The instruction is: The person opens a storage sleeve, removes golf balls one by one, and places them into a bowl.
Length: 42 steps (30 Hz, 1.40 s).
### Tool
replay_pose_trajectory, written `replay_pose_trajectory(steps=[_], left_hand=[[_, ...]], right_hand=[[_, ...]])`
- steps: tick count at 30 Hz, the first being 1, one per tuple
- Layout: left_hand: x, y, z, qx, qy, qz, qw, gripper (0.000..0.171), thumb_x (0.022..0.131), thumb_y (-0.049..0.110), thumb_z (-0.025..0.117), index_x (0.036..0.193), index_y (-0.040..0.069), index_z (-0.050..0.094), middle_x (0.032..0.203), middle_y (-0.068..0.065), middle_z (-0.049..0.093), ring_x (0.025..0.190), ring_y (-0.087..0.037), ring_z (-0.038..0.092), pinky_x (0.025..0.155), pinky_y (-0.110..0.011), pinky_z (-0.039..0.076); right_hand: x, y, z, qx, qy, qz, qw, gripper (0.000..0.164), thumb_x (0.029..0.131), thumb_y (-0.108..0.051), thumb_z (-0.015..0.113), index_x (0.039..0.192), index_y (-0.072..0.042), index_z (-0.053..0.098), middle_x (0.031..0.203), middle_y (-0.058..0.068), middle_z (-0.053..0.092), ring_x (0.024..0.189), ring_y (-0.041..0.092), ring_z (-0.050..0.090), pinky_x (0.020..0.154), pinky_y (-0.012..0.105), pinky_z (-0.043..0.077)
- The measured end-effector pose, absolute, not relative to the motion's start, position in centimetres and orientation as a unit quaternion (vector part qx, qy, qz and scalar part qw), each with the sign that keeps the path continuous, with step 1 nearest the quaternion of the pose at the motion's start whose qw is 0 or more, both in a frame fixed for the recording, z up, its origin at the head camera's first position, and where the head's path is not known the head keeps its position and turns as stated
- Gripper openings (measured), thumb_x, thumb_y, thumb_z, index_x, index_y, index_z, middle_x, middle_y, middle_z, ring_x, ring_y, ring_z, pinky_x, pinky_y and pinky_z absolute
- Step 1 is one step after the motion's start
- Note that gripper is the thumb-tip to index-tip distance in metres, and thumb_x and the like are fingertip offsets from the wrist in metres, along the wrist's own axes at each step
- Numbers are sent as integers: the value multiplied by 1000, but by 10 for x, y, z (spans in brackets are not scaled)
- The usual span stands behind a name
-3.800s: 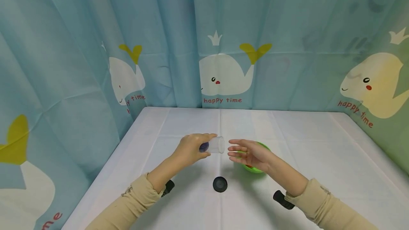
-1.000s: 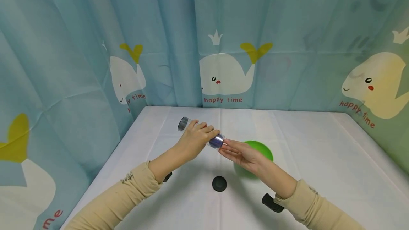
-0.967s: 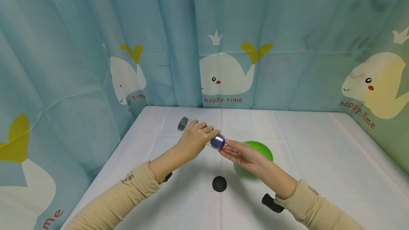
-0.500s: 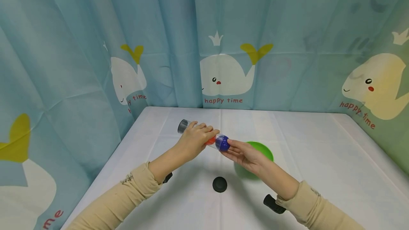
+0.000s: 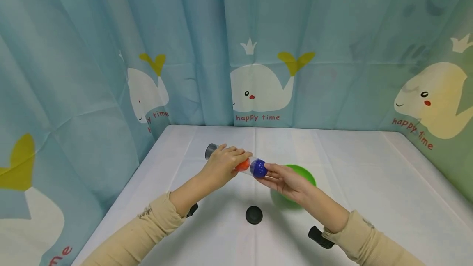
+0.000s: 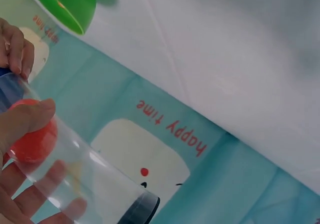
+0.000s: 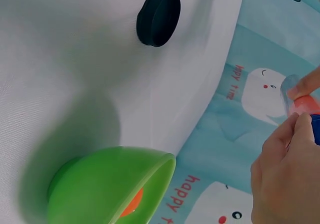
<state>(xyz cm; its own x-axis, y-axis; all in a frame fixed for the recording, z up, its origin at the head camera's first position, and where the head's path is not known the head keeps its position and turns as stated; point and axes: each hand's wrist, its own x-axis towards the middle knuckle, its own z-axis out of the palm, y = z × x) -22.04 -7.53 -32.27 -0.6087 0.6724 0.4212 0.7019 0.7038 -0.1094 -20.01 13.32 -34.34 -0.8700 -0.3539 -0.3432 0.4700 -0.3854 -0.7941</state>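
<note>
The clear tube [image 6: 97,169] is held above the worktop [image 5: 354,167], slanting from far left to near right between the two hands. The left hand [image 5: 223,165] curls its fingers round the tube's middle, thumb on one side and fingers on the other, a grip that probably steadies the tube while leaving its right end free. The dark end cap [image 5: 211,151] closes the far left end, so the right end looks like the only way in or out. There the right hand [image 5: 290,180] has its fingers nearly closed, pinching the blue ball [image 5: 259,168] at the mouth. Just left of it sits the orange ball [image 5: 242,165], inside the tube beneath the left fingers. The black lid [image 5: 254,215] lies loose on the near worktop, likely set aside to keep that mouth open. The green bowl [image 5: 304,173], partly hidden behind the right hand, contains another orange ball [image 7: 134,204], conveniently within reach.
</note>
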Motion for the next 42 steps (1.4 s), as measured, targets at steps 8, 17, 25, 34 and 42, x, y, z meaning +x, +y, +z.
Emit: replay_pose_trajectory(steps=[8, 17, 25, 34, 42], left_hand=[[-221, -77, -325, -388, -890, -59, 234, 54, 68, 8, 84, 118, 14, 66, 110, -4, 71, 101, -23, 66, 89, -48, 52], [-219, -79, -328, -365, -900, -128, 201, 53, 67, 8, 84, 116, 10, 66, 110, -7, 70, 100, -23, 66, 83, -39, 54], [-217, -79, -330, -354, -899, -162, 199, 51, 65, 6, 85, 111, 10, 64, 107, -6, 69, 98, -24, 65, 76, -39, 52], [-216, -82, -337, -327, -908, -186, 185, 53, 64, 7, 86, 112, 11, 63, 108, -5, 68, 96, -25, 66, 78, -41, 53], [-217, -84, -340, -312, -911, -192, 188, 54, 64, 10, 86, 114, 13, 63, 109, -5, 68, 95, -26, 66, 78, -42, 54]], right_hand=[[-200, 137, -341, 46, 486, -835, 256, 57, 96, -4, 45, 143, 13, 18, 132, 27, 39, 93, 20, 65, 89, 29, 52], [-199, 141, -341, 35, 475, -839, 261, 51, 96, -3, 48, 138, 13, 24, 101, 14, 61, 91, 20, 67, 87, 29, 54], [-199, 143, -342, 17, 475, -839, 265, 53, 96, -3, 47, 139, 14, 21, 101, 13, 61, 92, 18, 67, 88, 27, 53], [-198, 148, -343, 4, 495, -830, 258, 58, 97, -5, 47, 140, 17, 16, 105, 13, 58, 93, 17, 67, 88, 26, 53], [-197, 155, -345, -21, 521, -815, 254, 57, 96, -10, 51, 137, 18, 22, 105, 10, 60, 95, 16, 66, 89, 26, 53]])
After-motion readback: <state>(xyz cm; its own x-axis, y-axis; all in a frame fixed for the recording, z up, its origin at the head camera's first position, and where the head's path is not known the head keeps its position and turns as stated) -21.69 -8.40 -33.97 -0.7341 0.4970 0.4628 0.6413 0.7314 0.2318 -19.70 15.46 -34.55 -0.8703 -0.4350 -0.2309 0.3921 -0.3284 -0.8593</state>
